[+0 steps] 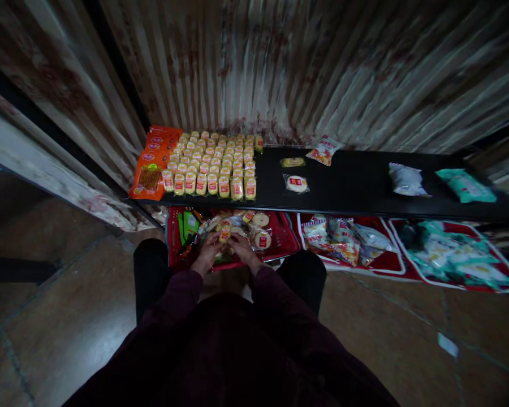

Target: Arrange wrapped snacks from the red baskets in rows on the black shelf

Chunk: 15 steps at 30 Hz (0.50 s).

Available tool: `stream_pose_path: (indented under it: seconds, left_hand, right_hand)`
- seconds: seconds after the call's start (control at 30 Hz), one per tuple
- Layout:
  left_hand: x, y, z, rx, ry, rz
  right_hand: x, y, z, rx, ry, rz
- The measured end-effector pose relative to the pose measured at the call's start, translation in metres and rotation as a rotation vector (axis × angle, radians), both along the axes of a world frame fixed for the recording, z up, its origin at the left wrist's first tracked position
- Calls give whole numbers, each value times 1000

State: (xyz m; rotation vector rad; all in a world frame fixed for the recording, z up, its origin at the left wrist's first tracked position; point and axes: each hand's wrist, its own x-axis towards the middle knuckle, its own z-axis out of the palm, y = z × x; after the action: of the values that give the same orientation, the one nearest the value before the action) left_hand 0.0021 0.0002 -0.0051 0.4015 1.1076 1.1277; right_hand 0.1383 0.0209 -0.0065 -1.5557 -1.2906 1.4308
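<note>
Over the left red basket [286, 234], my left hand [208, 250] and my right hand [242, 249] come together. A small yellow wrapped snack cake [224, 230] is held upright between their fingertips. Around and below it in the basket lie more wrapped snacks, among them a round pale cake with a red label [262, 240] and a green packet [190, 222]. On the black shelf above, similar yellow snack cakes [212, 183] stand in several close rows. Orange snack bags [150, 169] line the left end of those rows.
Farther right on the shelf [352, 181] lie a yellow cake [292, 162], a round wrapped cake [297, 183], a red-and-white bag [324, 150], a whitish bag [407, 180] and a teal bag [466, 185]. Two more red baskets with bagged snacks stand underneath. Pleated curtains hang behind.
</note>
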Motion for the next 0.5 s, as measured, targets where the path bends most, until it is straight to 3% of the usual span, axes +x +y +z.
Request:
stream_pose_path:
  seconds: [0.27,0.5]
  left_hand:
    - [1,0,3,5,23,10]
    - [2,0,9,10,107,13]
  right_hand:
    - [-3,0,-10,-20,159,-128]
    - [-1,0,-7,27,89,-121]
